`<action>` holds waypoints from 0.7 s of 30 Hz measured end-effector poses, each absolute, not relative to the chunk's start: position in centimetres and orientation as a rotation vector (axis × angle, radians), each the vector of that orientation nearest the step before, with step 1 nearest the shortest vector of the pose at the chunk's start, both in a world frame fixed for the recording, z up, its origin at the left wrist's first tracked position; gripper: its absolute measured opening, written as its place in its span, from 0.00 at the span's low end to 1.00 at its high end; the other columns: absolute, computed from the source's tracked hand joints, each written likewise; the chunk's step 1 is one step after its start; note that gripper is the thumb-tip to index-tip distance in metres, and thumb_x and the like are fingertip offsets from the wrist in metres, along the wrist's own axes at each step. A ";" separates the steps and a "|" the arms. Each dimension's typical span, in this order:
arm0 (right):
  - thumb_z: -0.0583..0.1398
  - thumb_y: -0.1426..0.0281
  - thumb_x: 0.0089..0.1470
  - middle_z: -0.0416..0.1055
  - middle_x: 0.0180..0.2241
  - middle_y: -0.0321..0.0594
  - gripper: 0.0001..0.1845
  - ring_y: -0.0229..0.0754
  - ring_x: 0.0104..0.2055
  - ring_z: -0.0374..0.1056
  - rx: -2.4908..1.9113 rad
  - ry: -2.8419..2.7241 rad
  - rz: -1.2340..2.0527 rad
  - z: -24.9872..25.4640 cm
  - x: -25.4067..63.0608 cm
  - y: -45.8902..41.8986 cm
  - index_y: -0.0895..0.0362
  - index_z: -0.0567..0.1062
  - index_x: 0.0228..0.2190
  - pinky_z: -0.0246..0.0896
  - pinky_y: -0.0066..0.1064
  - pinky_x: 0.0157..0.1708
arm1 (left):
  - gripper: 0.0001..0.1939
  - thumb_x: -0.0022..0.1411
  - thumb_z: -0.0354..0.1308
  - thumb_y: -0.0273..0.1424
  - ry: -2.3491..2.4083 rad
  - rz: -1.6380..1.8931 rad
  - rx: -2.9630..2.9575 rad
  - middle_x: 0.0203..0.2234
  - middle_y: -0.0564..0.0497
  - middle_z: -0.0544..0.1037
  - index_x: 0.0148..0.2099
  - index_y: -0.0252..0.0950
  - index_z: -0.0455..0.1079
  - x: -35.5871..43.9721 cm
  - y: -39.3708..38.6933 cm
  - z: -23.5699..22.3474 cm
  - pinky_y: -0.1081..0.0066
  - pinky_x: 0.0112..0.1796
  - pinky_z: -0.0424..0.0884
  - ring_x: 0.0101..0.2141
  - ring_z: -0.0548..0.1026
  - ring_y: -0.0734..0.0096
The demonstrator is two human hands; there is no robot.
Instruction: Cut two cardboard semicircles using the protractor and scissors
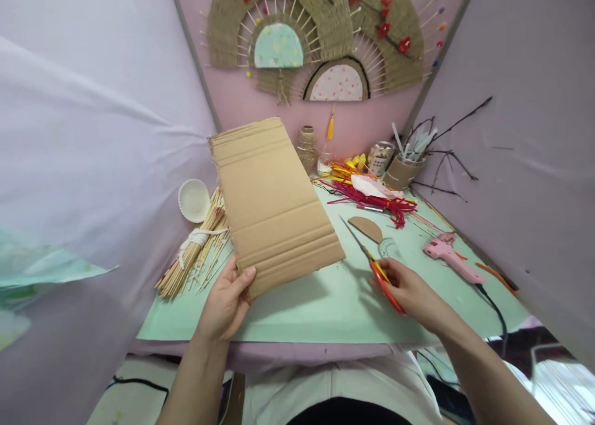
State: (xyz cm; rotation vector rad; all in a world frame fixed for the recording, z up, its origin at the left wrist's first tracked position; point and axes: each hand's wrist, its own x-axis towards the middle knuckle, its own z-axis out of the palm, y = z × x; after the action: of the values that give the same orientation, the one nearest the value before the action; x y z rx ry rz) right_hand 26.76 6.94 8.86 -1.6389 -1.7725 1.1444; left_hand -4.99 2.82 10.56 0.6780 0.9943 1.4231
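Observation:
My left hand (229, 298) grips the lower left corner of a brown cardboard sheet (274, 196), thumb on top. The sheet is tilted up above the table, with crease lines across it and a ragged far edge. In my right hand (405, 285) is a pair of scissors (379, 270) with red and yellow handles. Their blades look closed and point away, towards the back of the table. Just past the blades lie a cardboard half-disc (366, 228) and a clear protractor (388, 249).
A tied bundle of thin sticks (193, 251) and a white bowl (194, 200) are on the left. Red and yellow pipe cleaners (372, 196), a twine spool (307, 147) and a pot of glue sticks (403, 170) stand behind. A pink glue gun (453, 258) lies right, its cord hanging down.

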 end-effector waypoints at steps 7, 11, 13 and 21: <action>0.63 0.48 0.46 0.67 0.35 0.42 0.30 0.45 0.32 0.64 -1.270 -1.569 1.471 8.9 27.2 -0.1 0.50 0.66 0.46 0.65 0.35 0.31 | 0.27 0.54 0.66 0.32 0.929 1.528 0.739 0.53 0.47 0.74 0.57 0.44 0.67 -4.1 4.7 12.2 0.62 0.51 0.70 0.53 0.72 0.58; 0.58 0.44 0.50 0.70 0.38 0.44 0.33 0.50 0.37 0.67 -1.127 -1.649 1.546 7.9 25.7 -1.8 0.48 0.65 0.53 0.66 0.40 0.36 | 0.28 0.54 0.66 0.32 0.926 1.552 0.724 0.53 0.48 0.74 0.57 0.45 0.66 -3.1 4.9 12.5 0.62 0.51 0.71 0.53 0.72 0.59; 0.55 0.42 0.52 0.70 0.41 0.46 0.34 0.49 0.38 0.67 -1.045 -1.688 1.578 8.0 24.5 -1.7 0.49 0.65 0.53 0.66 0.40 0.36 | 0.27 0.54 0.66 0.32 0.927 1.543 0.721 0.53 0.48 0.74 0.57 0.45 0.66 -2.6 4.8 12.4 0.63 0.51 0.71 0.53 0.72 0.60; 0.48 0.35 0.50 0.66 0.43 0.46 0.40 0.47 0.40 0.63 -0.999 -1.700 1.617 9.9 21.3 0.3 0.52 0.62 0.51 0.63 0.37 0.36 | 0.27 0.54 0.66 0.33 0.930 1.539 0.683 0.53 0.48 0.75 0.56 0.45 0.66 -1.2 4.0 12.4 0.63 0.51 0.71 0.53 0.71 0.59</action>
State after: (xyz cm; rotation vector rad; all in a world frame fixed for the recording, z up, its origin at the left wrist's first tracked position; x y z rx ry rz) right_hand 21.26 0.27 9.92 -0.9988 -1.7004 1.6174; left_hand -1.17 3.95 12.35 0.6830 0.9302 1.5387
